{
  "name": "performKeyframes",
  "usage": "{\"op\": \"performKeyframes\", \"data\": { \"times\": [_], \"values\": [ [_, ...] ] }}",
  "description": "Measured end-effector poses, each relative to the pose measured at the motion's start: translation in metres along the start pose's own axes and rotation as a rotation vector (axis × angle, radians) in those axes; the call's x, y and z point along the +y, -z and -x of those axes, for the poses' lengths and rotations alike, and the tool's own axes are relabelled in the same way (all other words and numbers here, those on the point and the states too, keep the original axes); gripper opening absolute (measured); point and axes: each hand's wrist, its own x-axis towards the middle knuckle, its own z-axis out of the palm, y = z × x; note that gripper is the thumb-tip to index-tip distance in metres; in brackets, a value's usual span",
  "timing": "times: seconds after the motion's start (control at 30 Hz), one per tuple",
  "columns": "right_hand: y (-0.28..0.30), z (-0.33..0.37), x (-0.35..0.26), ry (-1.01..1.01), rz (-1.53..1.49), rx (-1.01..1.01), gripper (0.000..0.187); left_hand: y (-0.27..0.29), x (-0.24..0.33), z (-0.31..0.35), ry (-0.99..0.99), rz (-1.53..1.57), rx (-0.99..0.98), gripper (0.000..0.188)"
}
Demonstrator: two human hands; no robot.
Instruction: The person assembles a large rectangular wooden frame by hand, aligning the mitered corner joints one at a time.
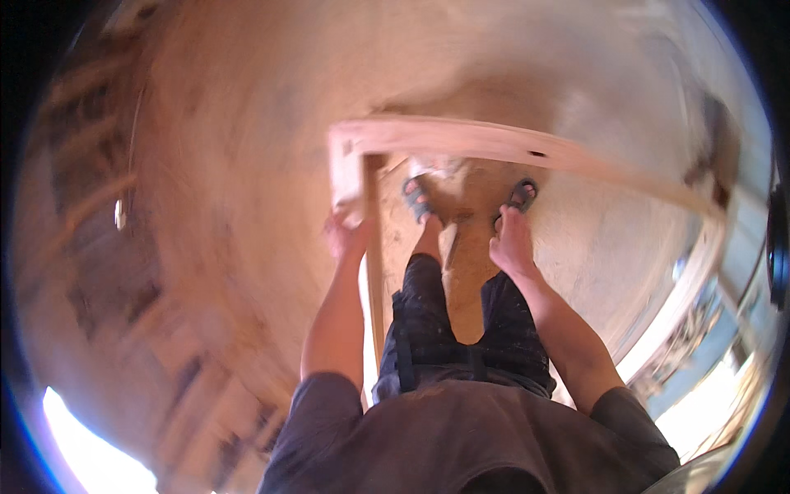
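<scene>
Head view shows a pale, pinkish wooden frame (461, 138) before the person, one bar crossing beyond the grey sandals (415, 198), a small dark slot in it and a squared corner on the left. The left hand (346, 235) grips the side bar just below that corner. Near the right leg, the right hand (512, 243) is curled, apart from the wood; I can't tell whether it holds anything. All around spreads brown floor (247, 123), with blurred brown shapes (197, 395) along the left and bright light (90, 453) glaring at lower left.
</scene>
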Motion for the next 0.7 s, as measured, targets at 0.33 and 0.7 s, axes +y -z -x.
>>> {"op": "performKeyframes", "data": {
  "times": [0.33,0.7],
  "values": [
    [0.007,0.193,0.24,-0.498,-0.347,-0.022,0.047,-0.104,0.059,0.15,-0.222,-0.327,0.074,0.094],
    [0.102,0.341,0.515,-0.82,-0.696,0.315,0.056,-0.28,0.37,0.323,-0.909,-0.293,-0.427,0.084]
  ]
}}
